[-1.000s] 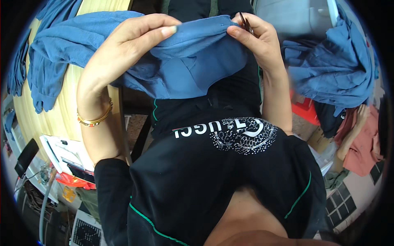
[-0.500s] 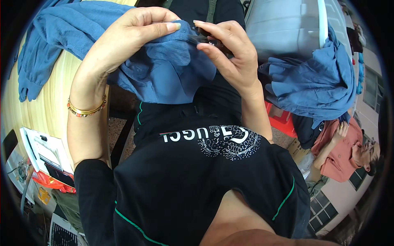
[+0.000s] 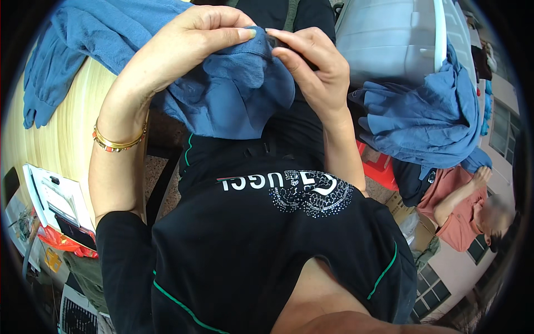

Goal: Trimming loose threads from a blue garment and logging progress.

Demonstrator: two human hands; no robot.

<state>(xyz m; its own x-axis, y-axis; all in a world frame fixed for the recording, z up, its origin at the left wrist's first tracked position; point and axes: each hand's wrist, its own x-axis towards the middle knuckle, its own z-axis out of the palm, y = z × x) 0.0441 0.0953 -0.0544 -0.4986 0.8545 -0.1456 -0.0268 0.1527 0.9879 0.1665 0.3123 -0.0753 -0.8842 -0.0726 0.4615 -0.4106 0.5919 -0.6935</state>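
Head view: in the upper middle of the frame both hands meet on a blue garment [image 3: 233,94], a soft knit piece bunched up in front of the person's chest. The left hand [image 3: 183,47], with a gold bangle [image 3: 118,140] on its wrist, has its fingers [image 3: 231,34] pinched on the top edge of the cloth. The right hand [image 3: 311,67] is closed against the same edge, its fingers [image 3: 289,55] curled around a small dark object that is too hidden to identify. The rest of the garment trails off to the upper left over a pale wooden desk [image 3: 61,139].

At the upper right a heap of more blue clothes [image 3: 423,122] hangs from a grey plastic bin [image 3: 384,39]. Another person in a pink top [image 3: 456,211] is at the right edge. Papers and a clipboard [image 3: 55,200] lie at the lower left.

Judging by the pinch, the step in hand is close work on the edge itself, perhaps trimming or checking a seam. The next move would call for keeping the cloth taut between the two hands.
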